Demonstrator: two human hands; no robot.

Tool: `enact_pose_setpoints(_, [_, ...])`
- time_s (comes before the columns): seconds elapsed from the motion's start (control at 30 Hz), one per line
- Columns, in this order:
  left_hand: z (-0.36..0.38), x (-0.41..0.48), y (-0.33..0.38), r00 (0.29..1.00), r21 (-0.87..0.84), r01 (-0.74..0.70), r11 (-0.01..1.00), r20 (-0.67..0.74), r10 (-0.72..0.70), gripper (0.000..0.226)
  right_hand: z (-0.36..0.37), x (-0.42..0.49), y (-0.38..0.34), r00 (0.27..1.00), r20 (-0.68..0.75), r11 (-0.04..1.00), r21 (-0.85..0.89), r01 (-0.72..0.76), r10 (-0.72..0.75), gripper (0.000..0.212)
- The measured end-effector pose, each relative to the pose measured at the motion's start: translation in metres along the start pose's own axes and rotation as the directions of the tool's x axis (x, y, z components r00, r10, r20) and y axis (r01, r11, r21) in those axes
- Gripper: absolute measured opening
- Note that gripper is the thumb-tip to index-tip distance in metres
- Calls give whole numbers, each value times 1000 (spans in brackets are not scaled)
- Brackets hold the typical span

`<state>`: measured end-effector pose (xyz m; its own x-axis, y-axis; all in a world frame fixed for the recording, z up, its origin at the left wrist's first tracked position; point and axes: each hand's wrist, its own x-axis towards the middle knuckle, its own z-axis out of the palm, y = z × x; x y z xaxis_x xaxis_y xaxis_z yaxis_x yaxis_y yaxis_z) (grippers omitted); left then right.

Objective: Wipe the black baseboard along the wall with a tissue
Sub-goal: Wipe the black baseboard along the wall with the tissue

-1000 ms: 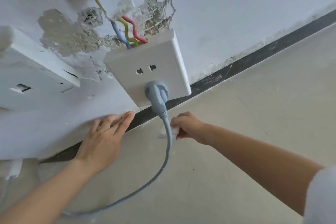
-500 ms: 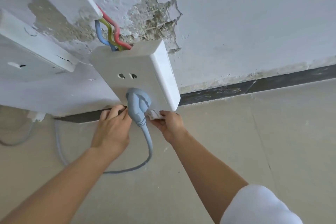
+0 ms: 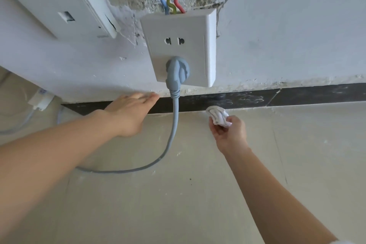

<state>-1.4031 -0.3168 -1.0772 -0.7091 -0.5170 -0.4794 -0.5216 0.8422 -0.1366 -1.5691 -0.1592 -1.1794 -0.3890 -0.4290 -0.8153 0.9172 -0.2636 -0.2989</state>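
Head view shows the right hand (image 3: 229, 134), fingers clamped on the tissue (image 3: 217, 117), now moved right past the cable (image 3: 174, 125), just off the baseboard (image 3: 247, 99); left hand (image 3: 128, 115), fingers together, braces against the wall (image 3: 277, 35).

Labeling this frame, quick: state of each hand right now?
Left hand: open, flat, fingertips at the baseboard, holding nothing.
Right hand: closed on the tissue, near the baseboard's lower edge.

no readable text, labels, brands or numbers anywhere, white socket (image 3: 179, 49) face unmarked
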Motion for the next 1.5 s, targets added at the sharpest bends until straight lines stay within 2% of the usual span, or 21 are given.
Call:
enact_pose_setpoints(0.13, [5, 5, -5, 1000, -51, -4, 999, 18, 4, 83, 9, -2, 39, 993, 66, 970, -230, -76, 93, 17])
enact_pose_setpoints(0.27, [8, 1, -2, 1000, -65, -17, 998, -17, 16, 78, 28, 2, 81, 983, 126, 943, -321, -86, 133, 22])
enact_pose_setpoints(0.37, [8, 0, -6, 995, -63, -86, 994, -51, 82, 80, 51, 5, 87, 979, 171, 955, -291, -60, 114, 28])
enact_pose_setpoints(0.43, [9, 0, -11, 994, -91, -96, 991, -64, 90, 83, 62, 4, 73, 981, 180, 970, -241, -33, 78, 21])
enact_pose_setpoints(0.53, [15, -3, -17, 991, -130, -112, 985, -89, 101, 84, 63, -1, 41, 985, 169, 988, -155, -16, 43, 22])
enact_pose_setpoints(0.67, [24, -1, -30, 988, -157, -107, 982, -130, 87, 85, 42, -2, 3, 990, 131, 997, -58, 58, -50, 24])
enact_pose_setpoints(0.77, [30, 7, -43, 995, -191, -82, 978, -69, 70, 83, 18, -1, -17, 991, 50, 985, 132, 114, -122, 26])
enact_pose_setpoints(0.8, [29, 9, -46, 997, -222, -68, 973, -50, 59, 83, 12, -3, -17, 993, 21, 984, 131, 117, -120, 27])
enact_pose_setpoints(0.9, [18, 12, -47, 999, -280, -48, 959, -7, 48, 83, 12, -6, 10, 999, 42, 991, -134, 16, -11, 27])
enact_pose_setpoints(0.97, [8, 11, -44, 999, -266, -36, 963, 30, 46, 80, 23, -4, 44, 988, 107, 942, -326, -74, 115, 24])
enact_pose_setpoints(1.03, [0, 10, -42, 996, -235, -49, 971, 57, 64, 79, 36, 2, 79, 960, 176, 859, -501, -101, 216, 18])
enact_pose_setpoints(1.1, [-5, 10, -43, 994, -225, -50, 973, 85, 70, 78, 51, 11, 110, 918, 231, 798, -588, -131, 321, 8])
enact_pose_setpoints(1.13, [-7, 11, -43, 993, -246, -38, 969, 96, 63, 77, 58, 15, 121, 896, 247, 786, -597, -159, 369, 16])
enact_pose_setpoints(1.2, [-7, 11, -42, 993, -279, -18, 960, 108, 50, 75, 68, 24, 137, 872, 258, 783, -589, -201, 417, 31])
enact_pose_setpoints(1.27, [-3, 13, -45, 992, -279, -13, 960, 113, 46, 77, 77, 30, 148, 867, 262, 785, -583, -208, 424, 36])
enact_pose_setpoints(1.33, [3, 15, -50, 992, -289, 0, 957, 118, 36, 77, 83, 35, 154, 886, 257, 816, -543, -197, 386, 36])
enact_pose_setpoints(1.5, [0, 17, -49, 993, -283, 13, 959, 120, 22, 73, 83, 39, 146, 927, 282, 945, -281, -166, 246, 27])
